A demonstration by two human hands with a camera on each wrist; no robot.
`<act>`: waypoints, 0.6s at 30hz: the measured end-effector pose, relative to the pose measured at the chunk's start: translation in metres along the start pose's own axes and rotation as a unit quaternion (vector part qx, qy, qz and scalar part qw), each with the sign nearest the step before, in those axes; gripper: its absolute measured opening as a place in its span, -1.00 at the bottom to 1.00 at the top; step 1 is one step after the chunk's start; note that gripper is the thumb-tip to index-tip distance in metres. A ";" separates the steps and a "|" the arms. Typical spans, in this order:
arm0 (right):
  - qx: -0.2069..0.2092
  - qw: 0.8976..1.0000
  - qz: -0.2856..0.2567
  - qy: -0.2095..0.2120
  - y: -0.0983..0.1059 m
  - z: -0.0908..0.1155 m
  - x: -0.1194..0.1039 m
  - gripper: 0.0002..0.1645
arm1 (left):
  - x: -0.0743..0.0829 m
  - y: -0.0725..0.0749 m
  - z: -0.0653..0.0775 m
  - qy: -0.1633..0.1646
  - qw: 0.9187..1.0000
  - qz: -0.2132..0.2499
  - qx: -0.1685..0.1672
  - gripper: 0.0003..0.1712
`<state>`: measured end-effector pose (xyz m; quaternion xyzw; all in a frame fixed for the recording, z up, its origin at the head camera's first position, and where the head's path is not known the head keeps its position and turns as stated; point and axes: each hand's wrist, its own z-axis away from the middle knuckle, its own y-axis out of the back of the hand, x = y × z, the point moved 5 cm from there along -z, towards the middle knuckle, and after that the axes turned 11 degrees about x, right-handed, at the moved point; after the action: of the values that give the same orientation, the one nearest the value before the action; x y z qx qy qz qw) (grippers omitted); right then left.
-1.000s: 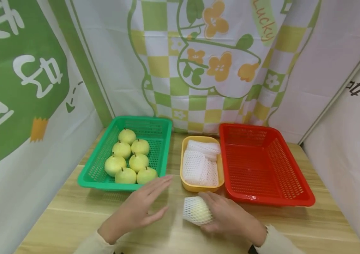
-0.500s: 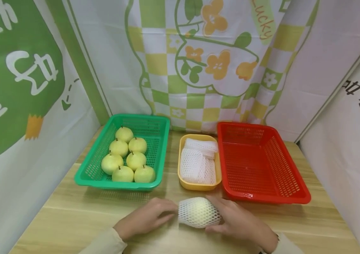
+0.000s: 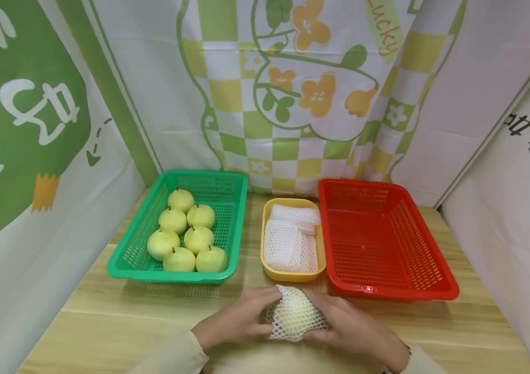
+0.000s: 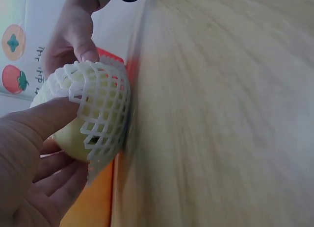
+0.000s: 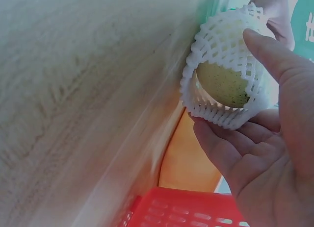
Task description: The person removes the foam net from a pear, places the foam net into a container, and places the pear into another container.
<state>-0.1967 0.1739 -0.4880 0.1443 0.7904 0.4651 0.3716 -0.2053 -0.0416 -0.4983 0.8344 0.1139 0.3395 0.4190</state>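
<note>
A pale yellow-green pear [image 3: 295,311] sits in a white foam net sleeve [image 4: 105,102] at the front middle of the table. My left hand [image 3: 243,319] grips it from the left, its thumb on the net's edge in the left wrist view. From the right, my right hand [image 3: 354,324] holds the same netted pear between thumb and fingers. Both ends of the net gape: bare pear skin [image 5: 223,85] shows in the right wrist view, and a dark spot shows through the mesh in the left wrist view.
Behind the hands stands a yellow tub [image 3: 269,272] of folded white foam nets [image 3: 288,241]. To the left, a green basket [image 3: 239,223] holds several bare pears [image 3: 180,259]. A red basket [image 3: 391,291] stands at the right. Printed cloth [image 3: 274,145] hangs behind the wooden table [image 3: 106,311].
My left hand has come in from the left, first to the net's left end, then around the pear's side. The netted pear has turned, and its loose left end no longer sticks out leftward.
</note>
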 end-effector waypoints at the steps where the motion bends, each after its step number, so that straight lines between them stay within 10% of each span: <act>1: -0.001 1.000 -0.001 0.001 0.000 0.000 0.000 -0.02 | 0.001 -0.003 -0.002 0.008 1.000 -0.006 -0.005 -0.31; 10: -0.005 1.000 -0.009 0.019 0.003 -0.005 -0.008 -0.10 | 0.010 -0.016 -0.015 0.021 1.000 -0.016 -0.017 -0.31; 18: 0.000 0.999 -0.036 0.020 0.007 -0.005 -0.009 -0.61 | 0.009 -0.010 -0.016 0.034 0.999 -0.005 -0.012 -0.32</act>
<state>-0.1949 0.1697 -0.4770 0.1062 0.8023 0.4544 0.3721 -0.2084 -0.0210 -0.4948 0.8166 0.1281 0.3666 0.4270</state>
